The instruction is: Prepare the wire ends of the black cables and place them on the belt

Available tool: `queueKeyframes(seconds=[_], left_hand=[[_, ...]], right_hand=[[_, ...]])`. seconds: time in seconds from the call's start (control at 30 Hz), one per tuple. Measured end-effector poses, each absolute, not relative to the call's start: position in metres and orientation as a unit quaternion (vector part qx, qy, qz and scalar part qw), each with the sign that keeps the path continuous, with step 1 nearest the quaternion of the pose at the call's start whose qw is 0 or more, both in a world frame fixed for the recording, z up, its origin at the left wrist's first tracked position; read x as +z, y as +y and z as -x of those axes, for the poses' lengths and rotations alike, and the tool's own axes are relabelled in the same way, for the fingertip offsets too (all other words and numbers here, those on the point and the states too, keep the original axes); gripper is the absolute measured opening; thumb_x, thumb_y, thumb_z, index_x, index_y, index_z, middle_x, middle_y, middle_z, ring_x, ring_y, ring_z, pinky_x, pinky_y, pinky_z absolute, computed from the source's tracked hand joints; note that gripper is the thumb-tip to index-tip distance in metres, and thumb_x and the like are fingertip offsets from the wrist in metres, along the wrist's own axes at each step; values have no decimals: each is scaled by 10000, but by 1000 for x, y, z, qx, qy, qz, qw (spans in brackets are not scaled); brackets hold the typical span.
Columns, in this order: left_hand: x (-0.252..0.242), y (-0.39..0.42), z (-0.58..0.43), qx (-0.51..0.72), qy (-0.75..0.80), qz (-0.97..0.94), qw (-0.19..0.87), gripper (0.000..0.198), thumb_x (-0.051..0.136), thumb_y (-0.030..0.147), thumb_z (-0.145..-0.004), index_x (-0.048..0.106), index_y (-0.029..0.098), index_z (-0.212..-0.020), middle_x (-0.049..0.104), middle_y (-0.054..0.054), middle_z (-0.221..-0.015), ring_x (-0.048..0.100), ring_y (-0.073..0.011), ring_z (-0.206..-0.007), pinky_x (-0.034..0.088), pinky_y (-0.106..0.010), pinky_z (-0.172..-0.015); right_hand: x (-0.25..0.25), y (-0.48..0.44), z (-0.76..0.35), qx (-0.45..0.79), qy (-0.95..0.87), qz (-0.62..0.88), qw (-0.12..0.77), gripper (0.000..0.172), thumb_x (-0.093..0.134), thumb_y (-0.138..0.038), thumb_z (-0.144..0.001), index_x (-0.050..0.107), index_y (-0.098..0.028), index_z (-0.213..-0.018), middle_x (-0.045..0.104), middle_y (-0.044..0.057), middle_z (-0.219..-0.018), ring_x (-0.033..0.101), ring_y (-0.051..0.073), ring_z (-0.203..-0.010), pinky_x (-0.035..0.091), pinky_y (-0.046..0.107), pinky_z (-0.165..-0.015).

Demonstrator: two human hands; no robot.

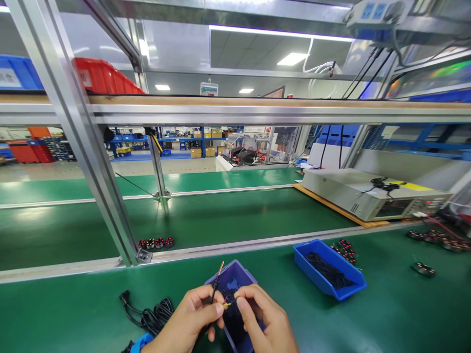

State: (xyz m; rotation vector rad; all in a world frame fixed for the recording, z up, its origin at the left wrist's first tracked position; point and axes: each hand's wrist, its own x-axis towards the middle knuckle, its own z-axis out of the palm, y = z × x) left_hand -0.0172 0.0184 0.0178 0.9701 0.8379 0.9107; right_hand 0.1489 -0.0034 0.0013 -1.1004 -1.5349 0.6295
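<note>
My left hand (200,310) is closed in a pinch on a black cable (215,285). A bare, copper-coloured wire end sticks up from it, and short red and yellow wire ends show at the fingertips. Close beside them, my right hand (263,314) pinches with thumb and forefinger; a small dark bit shows at its tips, too small to name. Beneath both hands stands a purple-blue bin (239,268) with dark thin pieces in it. To the left a coiled black power cord (156,316) with a plug lies on the green table, near a blue band at my left wrist.
A blue bin (353,292) of black pieces stands to the right, beside several round red-and-black parts (345,251). More round parts (158,242) sit behind the metal post (91,162). A grey instrument (368,191) rests at the back right. A shelf beam (235,113) crosses overhead.
</note>
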Motion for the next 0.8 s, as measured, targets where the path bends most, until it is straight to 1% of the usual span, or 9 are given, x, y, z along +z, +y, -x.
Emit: queueKeyframes(seconds=[0.1,0.2,0.33,0.43,0.5,0.57,0.67,0.73,0.8], left_hand=[[15,20,17,412,375,-430,710,412,876,470,-605,648,145,-718,536,20,-608,534,-115,-575,377,-162,-442],[8,20,17,423,367,-426,711,380,869,451,-635,664,142,-720,552,19,-586,547,-113,-566,383,-152,-435],[-2,20,17,434,365,-439,697,369,863,457,-665,684,139,-724,594,6,-588,576,-117,-575,414,-145,-440],[-7,20,16,439,368,-447,687,386,872,468,-655,695,132,-723,622,-6,-591,588,-118,-568,429,-147,-437],[-8,20,17,438,371,-449,685,393,867,476,-661,690,130,-710,620,-4,-568,575,-111,-539,418,-143,-420],[-7,20,17,432,374,-448,687,394,860,479,-671,676,132,-694,602,7,-538,548,-98,-505,393,-135,-399],[-5,21,18,422,378,-447,692,397,857,478,-674,659,133,-677,577,19,-533,546,-94,-503,377,-127,-393],[-3,20,18,416,379,-450,693,405,856,484,-670,653,133,-670,566,22,-541,560,-100,-520,380,-128,-400],[-3,19,18,410,379,-458,692,410,851,493,-669,654,133,-672,563,22,-544,562,-104,-528,378,-131,-403]], right_hand=[[-2,-2,-147,286,-639,465,542,406,506,-558,-961,682,-210,-847,658,35,-770,621,155,-598,448,193,-418],[-5,-1,-144,280,-640,465,544,415,480,-545,-975,680,-208,-838,661,36,-757,641,164,-625,457,197,-429],[-7,-3,-143,203,-678,456,540,328,473,-415,-1004,665,-215,-829,674,34,-752,651,163,-631,507,232,-552],[-5,-4,-147,123,-717,446,521,247,486,-307,-998,663,-223,-847,688,46,-781,669,184,-703,517,262,-636],[-3,-3,-150,115,-740,433,502,226,493,-277,-993,680,-228,-876,703,52,-808,682,196,-749,526,269,-662],[-3,-1,-153,152,-738,431,496,228,507,-295,-992,709,-236,-905,716,49,-832,688,191,-745,537,260,-661],[-4,2,-154,264,-662,458,531,264,552,-415,-971,738,-231,-931,719,54,-853,675,172,-664,538,226,-549],[-4,2,-153,335,-606,465,551,316,591,-492,-934,740,-215,-910,716,57,-833,656,163,-614,530,210,-493],[-2,1,-151,369,-587,461,554,334,626,-520,-900,737,-207,-860,716,51,-797,649,160,-597,536,206,-500]])
